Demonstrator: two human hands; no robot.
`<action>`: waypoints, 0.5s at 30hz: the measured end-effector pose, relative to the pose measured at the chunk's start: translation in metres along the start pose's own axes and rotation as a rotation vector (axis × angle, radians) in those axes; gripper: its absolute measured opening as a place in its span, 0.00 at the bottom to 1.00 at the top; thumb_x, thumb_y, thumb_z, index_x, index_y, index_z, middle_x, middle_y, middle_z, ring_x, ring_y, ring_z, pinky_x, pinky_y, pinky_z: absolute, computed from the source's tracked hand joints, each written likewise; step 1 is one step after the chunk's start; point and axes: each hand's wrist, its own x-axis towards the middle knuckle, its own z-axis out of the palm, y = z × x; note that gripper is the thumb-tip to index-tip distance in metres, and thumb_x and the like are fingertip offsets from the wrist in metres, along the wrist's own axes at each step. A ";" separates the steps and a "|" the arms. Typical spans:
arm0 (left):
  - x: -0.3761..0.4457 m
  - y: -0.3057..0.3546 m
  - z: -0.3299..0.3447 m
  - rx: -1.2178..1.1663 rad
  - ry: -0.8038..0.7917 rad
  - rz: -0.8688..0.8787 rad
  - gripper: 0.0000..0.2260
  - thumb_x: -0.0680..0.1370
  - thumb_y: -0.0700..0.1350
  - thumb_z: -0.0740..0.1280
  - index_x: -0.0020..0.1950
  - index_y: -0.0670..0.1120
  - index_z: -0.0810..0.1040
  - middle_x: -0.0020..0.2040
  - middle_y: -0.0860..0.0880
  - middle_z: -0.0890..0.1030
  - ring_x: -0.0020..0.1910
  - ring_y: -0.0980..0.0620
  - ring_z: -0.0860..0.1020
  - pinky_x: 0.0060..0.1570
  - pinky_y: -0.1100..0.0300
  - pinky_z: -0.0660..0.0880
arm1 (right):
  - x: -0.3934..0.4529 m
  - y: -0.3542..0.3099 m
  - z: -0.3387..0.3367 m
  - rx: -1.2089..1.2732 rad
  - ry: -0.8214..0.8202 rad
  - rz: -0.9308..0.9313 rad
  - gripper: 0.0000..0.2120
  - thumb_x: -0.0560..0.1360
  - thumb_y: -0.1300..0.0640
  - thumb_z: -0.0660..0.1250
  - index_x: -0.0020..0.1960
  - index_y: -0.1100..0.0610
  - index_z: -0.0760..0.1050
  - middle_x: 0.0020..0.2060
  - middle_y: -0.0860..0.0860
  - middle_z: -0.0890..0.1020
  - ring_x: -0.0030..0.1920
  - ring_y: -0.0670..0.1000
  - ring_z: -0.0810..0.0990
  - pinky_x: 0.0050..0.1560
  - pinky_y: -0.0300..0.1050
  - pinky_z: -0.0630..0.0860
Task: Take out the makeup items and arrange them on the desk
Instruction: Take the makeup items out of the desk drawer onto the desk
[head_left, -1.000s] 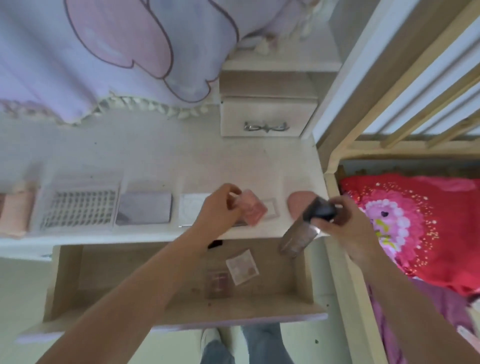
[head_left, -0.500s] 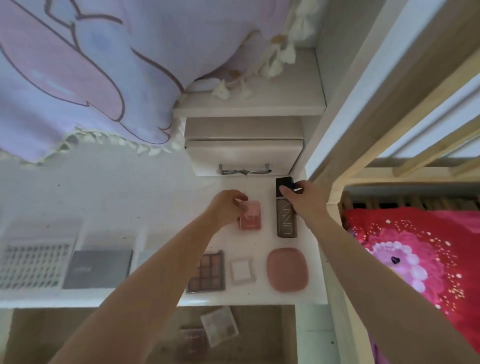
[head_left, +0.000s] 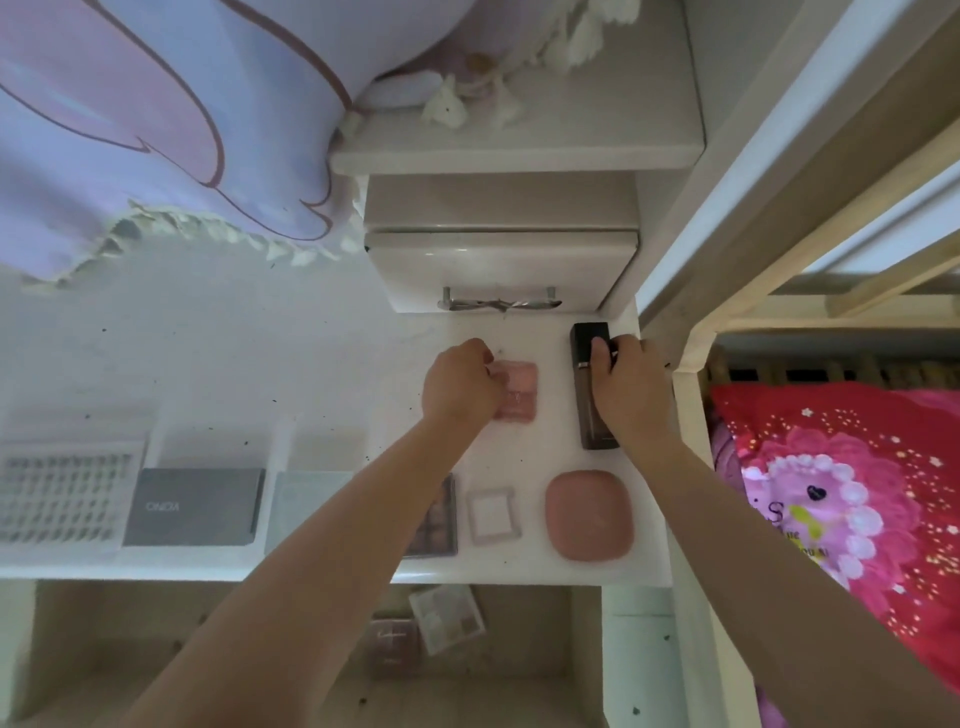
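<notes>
My left hand (head_left: 460, 384) rests on the left edge of a small pink palette (head_left: 517, 389) lying flat on the white desk (head_left: 311, 364); its fingers are curled over it. My right hand (head_left: 631, 379) grips a dark bottle with a black cap (head_left: 589, 364) that lies flat near the desk's right edge, thumb on the cap. Nearer the front edge lie a pink rounded compact (head_left: 589, 514), a small square case (head_left: 492, 515) and an eyeshadow palette (head_left: 439, 519), partly hidden by my left forearm. The open drawer (head_left: 519, 644) below holds two more palettes (head_left: 447, 618).
A grey box (head_left: 195, 506), a lash tray (head_left: 65, 496) and a pale case (head_left: 301, 506) line the desk's front left. A small cabinet drawer with a bow handle (head_left: 500, 304) stands behind my hands. A lilac curtain (head_left: 156, 130) hangs at the left; a red pillow (head_left: 841, 499) lies at the right.
Both hands carried the pink palette and the dark bottle from above the drawer to the back of the desk and laid them down. My view has tilted towards the desk.
</notes>
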 end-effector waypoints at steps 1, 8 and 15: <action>-0.002 -0.002 -0.001 -0.016 -0.005 0.003 0.12 0.75 0.42 0.62 0.58 0.43 0.74 0.56 0.43 0.78 0.54 0.44 0.76 0.49 0.57 0.71 | 0.000 -0.001 0.001 -0.004 -0.003 0.001 0.18 0.80 0.54 0.53 0.54 0.68 0.72 0.51 0.64 0.75 0.50 0.61 0.73 0.46 0.46 0.64; -0.068 -0.052 -0.035 0.002 0.142 0.302 0.13 0.77 0.44 0.61 0.60 0.43 0.73 0.54 0.44 0.78 0.51 0.46 0.77 0.47 0.60 0.69 | -0.038 -0.016 -0.016 -0.072 0.107 -0.040 0.17 0.78 0.55 0.57 0.58 0.69 0.71 0.55 0.67 0.74 0.57 0.63 0.72 0.55 0.48 0.61; -0.180 -0.217 -0.020 0.307 -0.257 0.441 0.09 0.76 0.42 0.60 0.55 0.44 0.74 0.50 0.45 0.79 0.46 0.44 0.79 0.38 0.58 0.70 | -0.229 -0.026 0.040 0.066 -0.120 -0.405 0.05 0.71 0.65 0.64 0.43 0.64 0.78 0.34 0.59 0.81 0.35 0.52 0.78 0.38 0.39 0.68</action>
